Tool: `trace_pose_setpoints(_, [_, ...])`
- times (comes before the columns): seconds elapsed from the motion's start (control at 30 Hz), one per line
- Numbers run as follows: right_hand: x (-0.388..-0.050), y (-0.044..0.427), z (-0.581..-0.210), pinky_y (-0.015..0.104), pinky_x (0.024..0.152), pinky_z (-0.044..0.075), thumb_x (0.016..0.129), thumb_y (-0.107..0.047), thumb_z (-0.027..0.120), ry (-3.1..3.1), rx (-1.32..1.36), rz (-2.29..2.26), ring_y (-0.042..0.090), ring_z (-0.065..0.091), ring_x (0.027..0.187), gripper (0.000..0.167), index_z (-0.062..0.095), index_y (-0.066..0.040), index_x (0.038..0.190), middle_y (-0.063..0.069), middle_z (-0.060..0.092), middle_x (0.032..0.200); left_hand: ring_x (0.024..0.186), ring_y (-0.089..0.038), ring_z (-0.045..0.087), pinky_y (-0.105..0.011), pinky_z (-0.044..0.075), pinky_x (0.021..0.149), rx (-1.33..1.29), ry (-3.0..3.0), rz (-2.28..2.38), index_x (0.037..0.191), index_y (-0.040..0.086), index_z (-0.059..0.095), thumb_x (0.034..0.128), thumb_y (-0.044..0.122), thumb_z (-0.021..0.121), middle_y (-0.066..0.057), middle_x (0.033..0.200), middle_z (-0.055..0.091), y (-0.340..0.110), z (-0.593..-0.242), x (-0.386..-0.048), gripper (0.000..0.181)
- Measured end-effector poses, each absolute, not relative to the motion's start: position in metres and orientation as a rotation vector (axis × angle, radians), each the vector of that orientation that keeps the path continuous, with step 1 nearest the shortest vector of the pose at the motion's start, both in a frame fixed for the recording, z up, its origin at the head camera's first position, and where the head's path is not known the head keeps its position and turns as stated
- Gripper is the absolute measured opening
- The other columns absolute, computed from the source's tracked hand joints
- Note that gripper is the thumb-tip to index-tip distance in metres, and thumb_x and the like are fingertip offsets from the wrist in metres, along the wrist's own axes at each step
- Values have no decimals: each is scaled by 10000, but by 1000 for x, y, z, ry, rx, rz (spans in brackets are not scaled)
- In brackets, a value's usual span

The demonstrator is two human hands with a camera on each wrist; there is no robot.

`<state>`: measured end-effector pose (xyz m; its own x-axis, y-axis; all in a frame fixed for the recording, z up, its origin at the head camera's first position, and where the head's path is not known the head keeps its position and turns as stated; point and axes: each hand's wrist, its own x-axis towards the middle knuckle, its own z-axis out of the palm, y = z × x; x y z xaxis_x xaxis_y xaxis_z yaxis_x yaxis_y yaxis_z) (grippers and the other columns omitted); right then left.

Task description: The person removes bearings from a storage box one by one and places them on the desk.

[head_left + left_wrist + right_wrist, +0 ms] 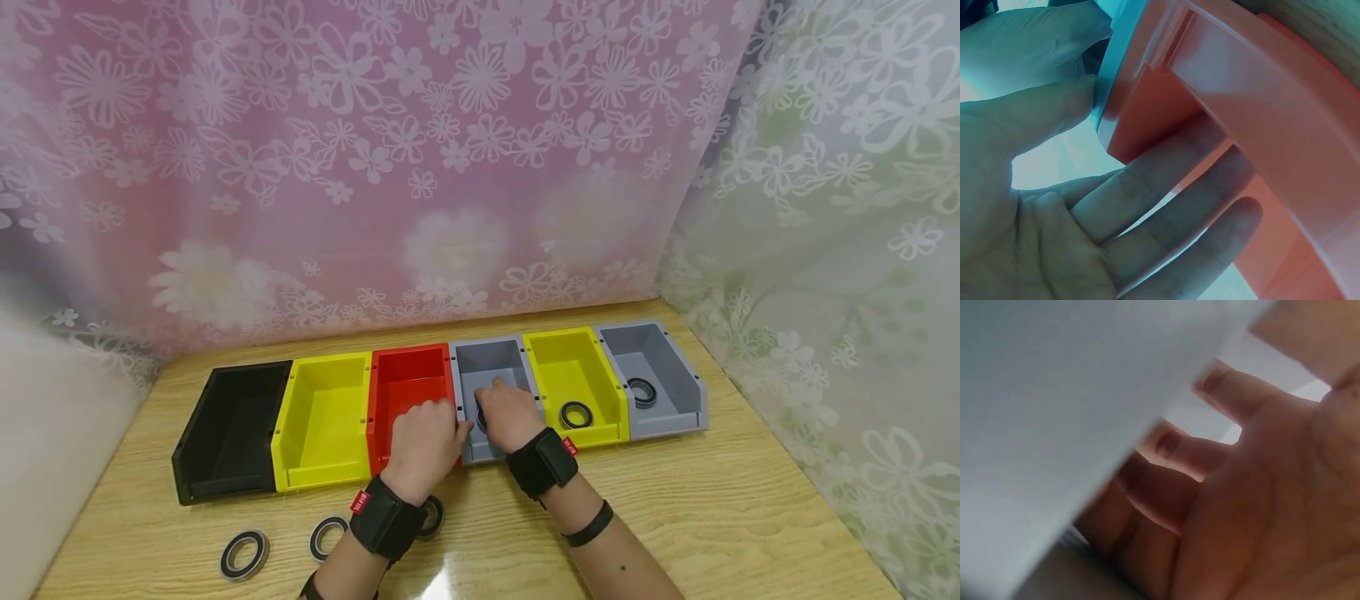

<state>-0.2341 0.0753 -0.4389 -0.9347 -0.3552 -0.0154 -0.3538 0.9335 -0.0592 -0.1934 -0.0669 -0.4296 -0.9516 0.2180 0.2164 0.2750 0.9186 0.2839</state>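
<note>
With your left hand (422, 442) loosely spread at the red bin (412, 367), settle the bearing (481, 419) beside your right hand (513, 414), whose grip I cannot tell, flat inside the adjoining grey bin (489, 357).

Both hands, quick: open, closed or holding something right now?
Left hand: open, at the red bin.
Right hand: fingers curled by a bearing; whether it holds it cannot be told.

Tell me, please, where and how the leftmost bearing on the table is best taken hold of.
I'd pinch opposite sides of the outer rim of the leftmost bearing, coming from above: the ring lies flat on the wooden table with its rim uncovered all round.
</note>
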Motion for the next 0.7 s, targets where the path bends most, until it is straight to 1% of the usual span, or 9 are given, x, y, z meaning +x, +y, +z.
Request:
trace_pose_setpoints(0.13, [-234,76,-437,412,645,578,871,-68,810,3044,-579,-151,235,586,695,205,718,-92,1054,104,598,885,435,-160,411,-266,370,408,-373,-2900,-479,647,87,588,876,301,840,-3,513,399,-67,-429,-193,402])
trace_pose_setpoints(0.4, [-233,80,-427,381,657,532,836,-45,835,2964,-643,-278,233,570,739,268,667,-88,1041,83,587,844,443,-161,413,-264,371,415,-377,-2907,-480,672,80,595,886,301,829,-8,523,398,-67,-429,-194,387])
trace_pose_setpoints(0.53, [-229,82,-415,376,685,528,830,-26,828,2938,-641,-371,218,556,754,310,687,-71,1103,86,613,879,442,-164,416,-264,369,418,-369,-2916,-493,683,76,603,883,301,833,-11,520,399,-67,-429,-194,379])
trace_pose_setpoints(0.63, [-226,83,-406,382,723,545,839,-65,836,2927,-629,-406,210,564,783,381,694,-61,1193,93,644,941,442,-166,417,-263,367,421,-358,-2928,-498,693,74,609,883,309,834,-14,521,400,-67,-429,-194,376])
trace_pose_setpoints(0.7, [-224,84,-401,385,726,546,843,-86,838,2919,-627,-431,216,569,788,388,693,-58,1202,98,652,952,444,-166,417,-261,365,424,-350,-2938,-496,699,75,609,885,315,831,-15,523,401,-67,-429,-194,376])
